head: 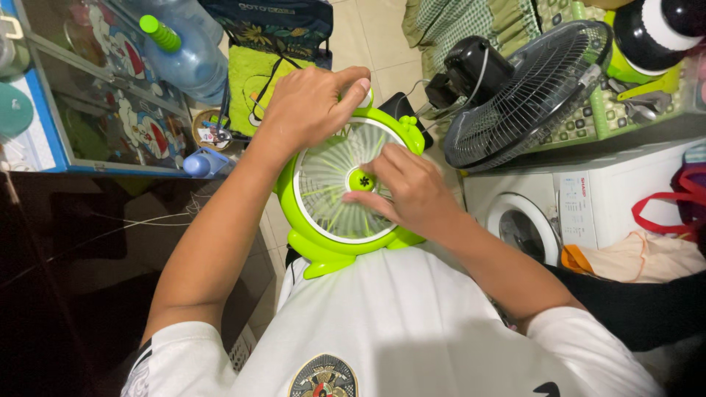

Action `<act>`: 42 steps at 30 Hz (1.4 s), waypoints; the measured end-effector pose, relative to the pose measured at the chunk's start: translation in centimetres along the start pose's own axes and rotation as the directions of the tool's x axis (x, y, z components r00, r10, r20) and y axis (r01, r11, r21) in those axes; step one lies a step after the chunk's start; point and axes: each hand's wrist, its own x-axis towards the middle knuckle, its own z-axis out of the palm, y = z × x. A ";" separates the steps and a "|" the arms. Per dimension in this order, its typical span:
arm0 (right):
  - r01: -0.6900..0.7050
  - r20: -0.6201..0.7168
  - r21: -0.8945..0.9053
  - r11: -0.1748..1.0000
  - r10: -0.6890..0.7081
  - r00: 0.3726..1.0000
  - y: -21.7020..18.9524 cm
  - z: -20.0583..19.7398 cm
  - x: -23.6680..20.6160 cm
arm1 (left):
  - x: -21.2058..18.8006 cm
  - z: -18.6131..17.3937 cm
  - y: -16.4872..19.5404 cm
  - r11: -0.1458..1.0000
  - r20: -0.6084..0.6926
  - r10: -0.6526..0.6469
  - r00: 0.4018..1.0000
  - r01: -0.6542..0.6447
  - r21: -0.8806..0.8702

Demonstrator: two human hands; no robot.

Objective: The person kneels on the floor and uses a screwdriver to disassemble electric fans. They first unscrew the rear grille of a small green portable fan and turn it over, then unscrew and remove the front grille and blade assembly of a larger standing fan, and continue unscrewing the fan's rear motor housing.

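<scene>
A small lime-green fan (327, 242) with a round white grille rests against my white shirt, its face turned up at me. My left hand (312, 103) clasps the top rim of its housing, fingers curled over the edge. My right hand (412, 187) lies on the grille, and its fingertips pinch the small green hub cap (361, 180) at the centre. The blades show pale behind the grille ribs.
A black pedestal fan (526, 95) lies tilted on a white washing machine (566, 213) at right. A large water bottle (187, 51) and a blue-framed glass cabinet (95, 103) stand at left. A green bag (254, 81) sits on the tiled floor beyond the fan.
</scene>
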 end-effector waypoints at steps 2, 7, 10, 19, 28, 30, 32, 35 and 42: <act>-0.065 -0.008 -0.015 0.998 0.065 0.998 0.3 0.1 -0.2 | 0.2 0.0 0.2 1.000 0.027 -0.019 0.999 0.019 -0.007; 0.107 -0.036 0.123 0.987 -0.104 0.994 0.4 -0.5 -0.4 | 0.5 0.0 0.0 1.000 0.015 -0.002 1.000 0.002 -0.003; -0.051 -0.022 0.033 0.998 0.051 0.998 -0.4 -0.2 -0.3 | 0.5 0.5 0.0 1.000 0.015 -0.003 1.000 0.003 -0.003; -0.099 0.019 0.101 0.990 0.098 0.995 -0.2 -0.9 -0.5 | 0.2 0.5 -0.6 0.996 -0.049 0.085 0.995 -0.083 0.030; 0.035 -0.068 0.052 0.998 -0.032 0.997 1.4 -3.4 -0.4 | 0.0 -0.5 -0.7 1.000 -0.003 0.025 1.000 -0.025 -0.002; -0.066 0.050 0.143 0.988 0.060 0.997 2.0 -4.4 -1.2 | 0.0 -0.8 -0.9 1.000 0.046 -0.003 0.999 0.003 -0.011; -0.139 0.093 0.253 0.957 0.119 0.989 2.4 -5.1 -1.9 | 0.0 -1.1 -1.0 0.998 0.053 -0.042 0.998 0.045 -0.044; -0.199 0.059 0.368 0.908 0.190 0.980 2.5 -5.5 -2.9 | -0.1 -1.3 -0.9 0.997 0.066 -0.056 0.996 0.060 -0.053; -0.194 0.006 0.313 0.930 0.202 0.979 3.3 -5.6 -3.1 | 0.2 -1.2 -1.0 0.998 0.063 -0.046 0.997 0.049 -0.044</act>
